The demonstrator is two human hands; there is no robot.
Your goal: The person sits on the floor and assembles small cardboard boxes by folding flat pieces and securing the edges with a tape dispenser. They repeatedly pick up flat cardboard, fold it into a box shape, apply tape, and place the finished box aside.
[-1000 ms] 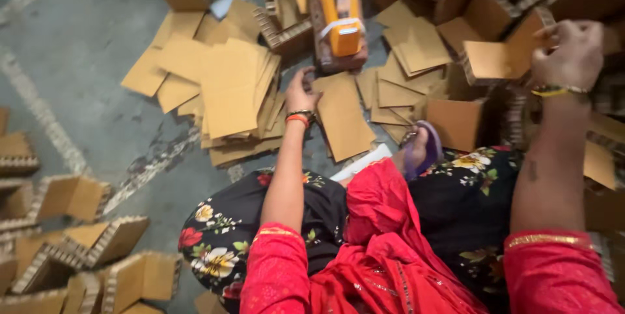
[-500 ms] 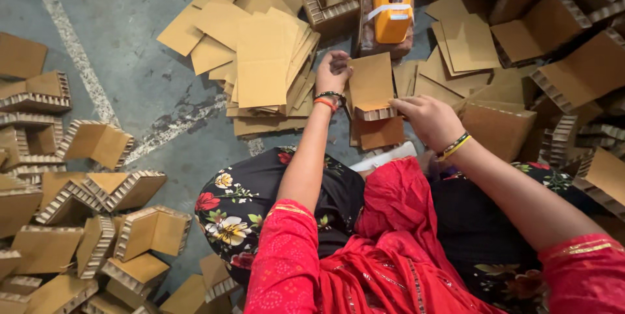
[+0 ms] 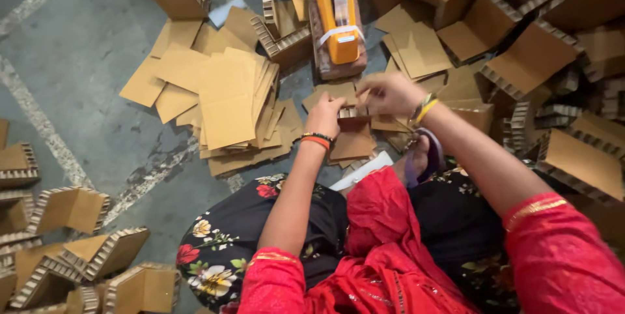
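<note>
I sit on the floor in a red top and flowered black trousers. My left hand and my right hand meet over a small corrugated cardboard piece, both gripping it just in front of an orange tape dispenser. A flat brown cardboard sheet lies under the hands. A stack of flat cardboard sheets lies to the left of my left hand.
Folded corrugated cardboard corner pieces are piled at the lower left. More folded pieces crowd the right side and the top. Grey concrete floor with a faded painted line shows at the upper left.
My right hand came from the far right pile to the middle and joined my left hand on the small cardboard piece. The view shifted to centre on the dispenser.
</note>
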